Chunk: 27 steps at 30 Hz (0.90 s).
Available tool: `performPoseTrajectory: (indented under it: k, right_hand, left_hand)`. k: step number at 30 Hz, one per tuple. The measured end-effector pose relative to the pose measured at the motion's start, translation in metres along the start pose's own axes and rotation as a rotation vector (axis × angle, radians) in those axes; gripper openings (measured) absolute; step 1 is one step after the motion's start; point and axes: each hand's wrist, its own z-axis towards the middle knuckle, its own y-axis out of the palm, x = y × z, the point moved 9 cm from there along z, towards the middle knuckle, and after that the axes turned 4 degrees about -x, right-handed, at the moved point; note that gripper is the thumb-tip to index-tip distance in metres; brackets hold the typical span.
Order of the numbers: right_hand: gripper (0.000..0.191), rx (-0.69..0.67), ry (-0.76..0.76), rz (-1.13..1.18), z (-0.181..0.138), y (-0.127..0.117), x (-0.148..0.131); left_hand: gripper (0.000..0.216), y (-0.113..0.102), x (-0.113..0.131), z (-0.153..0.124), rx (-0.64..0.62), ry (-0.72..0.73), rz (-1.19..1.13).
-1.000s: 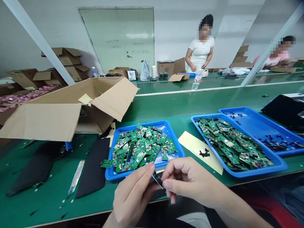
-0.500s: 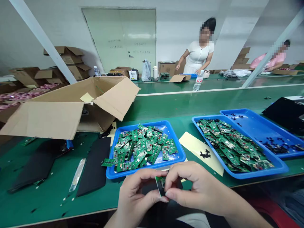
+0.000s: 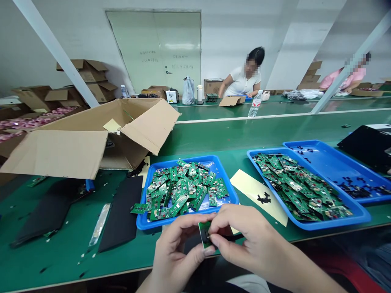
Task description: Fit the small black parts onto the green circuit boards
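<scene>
Small green circuit board (image 3: 203, 237), held low and central above the near edge of the green table (image 3: 73, 252). Left hand (image 3: 174, 254) and right hand (image 3: 246, 240) both pinch it, fingertips closed on its edges. Just behind: blue tray (image 3: 143, 223) heaped with similar boards (image 3: 183, 189). To the right: yellow sheet (image 3: 259, 195), then a second blue tray (image 3: 330, 223). To the left: open cardboard box (image 3: 91, 142).

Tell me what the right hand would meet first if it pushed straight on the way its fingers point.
Its fingers point left: the right hand would meet the small circuit board it pinches, then probably the left hand.
</scene>
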Motion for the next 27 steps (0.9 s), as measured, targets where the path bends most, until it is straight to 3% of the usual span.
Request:
performPoseTrajectory:
  k: [3, 8, 15, 20, 24, 27]
  right_hand:
    - [0.015, 0.084, -0.131, -0.174, 0.001, -0.003, -0.013]
    - [0.02, 0.125, -0.188, -0.348, 0.0, 0.001, -0.018]
    - [0.024, 0.131, -0.182, -0.381, -0.001, 0.0, -0.02]
    - [0.027, 0.127, -0.213, -0.47, -0.001, 0.006, -0.021]
    - [0.034, 0.182, -0.234, -0.606, -0.001, 0.014, -0.022]
    - [0.033, 0.304, -0.153, -0.669, -0.002, -0.001, -0.011]
  left_hand:
    - [0.04, 0.003, 0.004, -0.001, -0.032, -0.03, 0.077]
    - [0.049, 0.008, 0.005, -0.005, -0.087, -0.057, 0.263]
    - [0.044, 0.008, 0.019, -0.002, -0.015, 0.19, 0.555]
    - [0.029, 0.015, 0.032, 0.002, -0.023, 0.295, 0.744]
    - [0.025, 0.016, 0.035, 0.001, -0.001, 0.312, 0.84]
    - [0.027, 0.013, 0.029, -0.001, 0.034, 0.282, 0.877]
